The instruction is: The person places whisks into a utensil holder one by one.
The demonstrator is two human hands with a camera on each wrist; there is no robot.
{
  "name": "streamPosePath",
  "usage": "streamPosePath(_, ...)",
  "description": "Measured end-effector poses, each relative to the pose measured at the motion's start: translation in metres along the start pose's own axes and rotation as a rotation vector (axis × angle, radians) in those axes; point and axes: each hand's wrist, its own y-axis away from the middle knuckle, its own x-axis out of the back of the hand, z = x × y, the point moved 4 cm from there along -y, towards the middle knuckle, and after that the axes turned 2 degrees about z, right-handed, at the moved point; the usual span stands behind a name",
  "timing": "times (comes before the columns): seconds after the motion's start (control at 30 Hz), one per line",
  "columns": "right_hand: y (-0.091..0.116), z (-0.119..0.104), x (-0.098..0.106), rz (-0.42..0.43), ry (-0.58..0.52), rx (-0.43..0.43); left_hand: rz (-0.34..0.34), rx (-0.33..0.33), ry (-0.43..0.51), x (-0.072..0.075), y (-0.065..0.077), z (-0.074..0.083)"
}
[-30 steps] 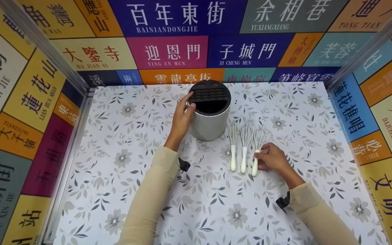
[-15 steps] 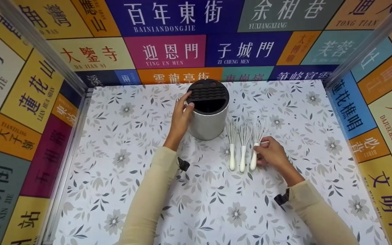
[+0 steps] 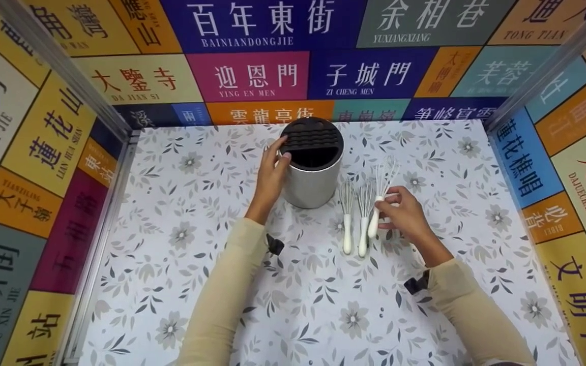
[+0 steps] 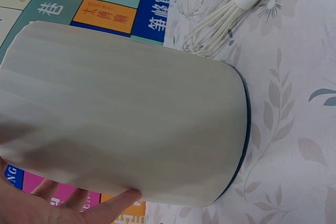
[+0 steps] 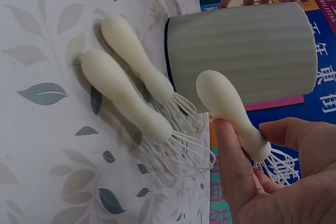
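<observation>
A grey cylindrical utensil holder (image 3: pixel 311 189) with a black slotted top stands upright toward the back of the table. My left hand (image 3: pixel 271 175) rests against its left side, fingers fairly straight and fingertips near the rim. The right hand (image 3: pixel 406 213) pinches a small whisk (image 3: pixel 374 222) at the top of its white handle, between thumb and fingers. That whisk is raised off the table, wires pointing away, as the right wrist view shows. Two matching whisks, one on the left (image 3: pixel 347 236) and one in the middle (image 3: pixel 363 241), lie side by side right of the holder.
Floral-patterned cloth covers the table (image 3: pixel 318 305). Panels with colourful printed signs (image 3: pixel 247 76) enclose the back and both sides, and metal posts (image 3: pixel 542 66) mark the corners. The holder stands a short way in front of the back panel.
The right hand has lifted the rightmost whisk off the table and moved it slightly away and left. My left hand stays at the holder; the other two whisks have not moved.
</observation>
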Motion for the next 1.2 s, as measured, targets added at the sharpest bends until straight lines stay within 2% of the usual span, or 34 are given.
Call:
streamPosePath(0.2,0.0,-0.019,-0.003,0.012,-0.022,0.035,0.003,0.017,-0.01,-0.001,0.001,-0.001)
streamPosePath(0.53,0.0,-0.052,-0.01,0.036,-0.069,0.127,0.008,-0.009,0.009,-0.001,0.0,0.001)
streamPosePath(0.7,0.001,-0.069,-0.012,0.036,-0.078,0.174,0.006,0.012,-0.001,-0.001,0.0,0.0)
streamPosePath(1.2,0.005,-0.119,-0.017,0.071,-0.104,0.27,0.018,0.021,-0.01,-0.002,0.002,0.0)
